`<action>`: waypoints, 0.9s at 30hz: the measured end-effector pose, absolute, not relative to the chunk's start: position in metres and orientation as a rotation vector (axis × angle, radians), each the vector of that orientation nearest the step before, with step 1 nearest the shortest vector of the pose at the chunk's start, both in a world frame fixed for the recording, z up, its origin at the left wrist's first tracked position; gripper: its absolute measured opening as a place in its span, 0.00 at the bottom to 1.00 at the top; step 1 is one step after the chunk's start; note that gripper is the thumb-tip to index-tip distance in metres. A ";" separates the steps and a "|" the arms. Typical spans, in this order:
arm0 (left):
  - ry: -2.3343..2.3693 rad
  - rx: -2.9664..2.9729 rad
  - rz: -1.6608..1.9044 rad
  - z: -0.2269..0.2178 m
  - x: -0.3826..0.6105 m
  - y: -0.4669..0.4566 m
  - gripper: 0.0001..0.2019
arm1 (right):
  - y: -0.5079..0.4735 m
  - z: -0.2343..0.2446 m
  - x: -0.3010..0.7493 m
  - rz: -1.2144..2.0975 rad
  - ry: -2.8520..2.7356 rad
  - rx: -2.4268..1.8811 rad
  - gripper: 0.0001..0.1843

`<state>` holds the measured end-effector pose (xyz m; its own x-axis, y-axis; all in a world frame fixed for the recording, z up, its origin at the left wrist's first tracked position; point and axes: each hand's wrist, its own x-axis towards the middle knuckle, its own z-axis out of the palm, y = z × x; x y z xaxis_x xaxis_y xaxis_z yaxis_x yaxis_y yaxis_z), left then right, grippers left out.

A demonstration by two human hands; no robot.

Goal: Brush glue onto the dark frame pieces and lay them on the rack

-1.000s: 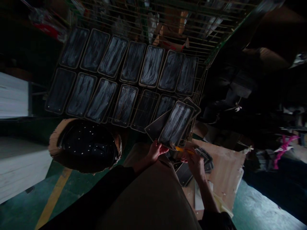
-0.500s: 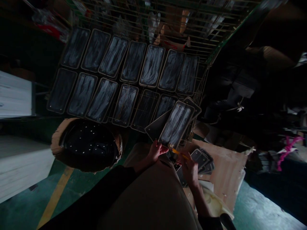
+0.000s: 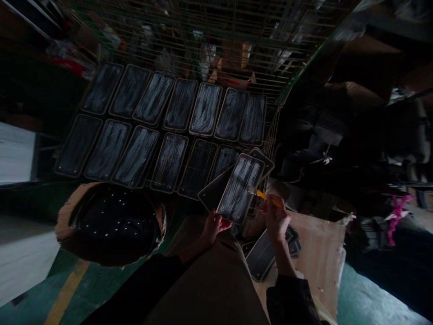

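My left hand (image 3: 214,224) grips the lower left corner of a dark rectangular panel (image 3: 238,192) with rounded corners, its face streaked white. In my right hand (image 3: 276,219) is a paintbrush (image 3: 263,195) with a yellow handle. The bristles are over the right edge of the panel; whether they touch it I cannot tell. Behind the held panel, other dark panels (image 3: 214,187) lie at differing angles. Two rows of similar streaked panels (image 3: 205,109) rest on a wire rack beyond my hands.
At the left stands a round cardboard-edged container (image 3: 64,225) with a dark, white-dotted inside. More panels (image 3: 262,256) are piled on a wooden board (image 3: 318,253) at the right. A wire cage (image 3: 294,81) rises behind the rack. Green floor (image 3: 37,289) bears a yellow line.
My right hand with the paintbrush has moved up from the panel's lower edge to its right side. My left hand keeps its hold. The whole view has shifted slightly.
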<state>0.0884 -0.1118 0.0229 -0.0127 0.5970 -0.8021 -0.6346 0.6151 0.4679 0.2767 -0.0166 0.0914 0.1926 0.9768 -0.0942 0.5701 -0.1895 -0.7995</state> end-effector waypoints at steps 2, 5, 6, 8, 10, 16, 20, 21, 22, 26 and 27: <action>1.228 -0.050 0.984 0.020 0.089 -0.113 0.22 | -0.026 0.094 0.272 0.822 -1.456 -1.892 0.20; 1.208 -0.098 0.984 0.015 0.091 -0.114 0.22 | -0.051 0.097 0.268 0.979 -1.504 -1.936 0.20; 1.202 -0.119 0.984 0.014 0.092 -0.114 0.21 | -0.058 0.099 0.268 1.050 -1.513 -1.940 0.20; 1.198 -0.150 0.981 0.012 0.093 -0.113 0.21 | -0.063 0.102 0.270 1.150 -1.521 -1.942 0.20; 1.215 -0.162 0.976 0.013 0.093 -0.112 0.19 | -0.053 0.108 0.271 1.166 -1.505 -1.925 0.20; 1.285 -0.179 0.951 0.018 0.093 -0.107 0.14 | 0.026 0.117 0.270 0.974 -1.418 -1.760 0.20; 1.278 -0.154 0.939 0.019 0.092 -0.108 0.16 | 0.065 0.103 0.259 0.812 -1.552 -1.639 0.18; 1.266 -0.150 0.945 0.018 0.092 -0.109 0.18 | 0.071 0.096 0.256 0.808 -1.600 -1.605 0.17; 1.256 -0.148 0.959 0.018 0.092 -0.110 0.19 | 0.075 0.090 0.254 0.818 -1.648 -1.573 0.16; 1.253 -0.185 1.008 0.016 0.093 -0.113 0.26 | 0.084 0.063 0.251 0.876 -1.808 -1.505 0.14; 1.251 -0.198 1.013 0.017 0.093 -0.113 0.26 | 0.085 0.059 0.253 0.863 -1.829 -1.510 0.14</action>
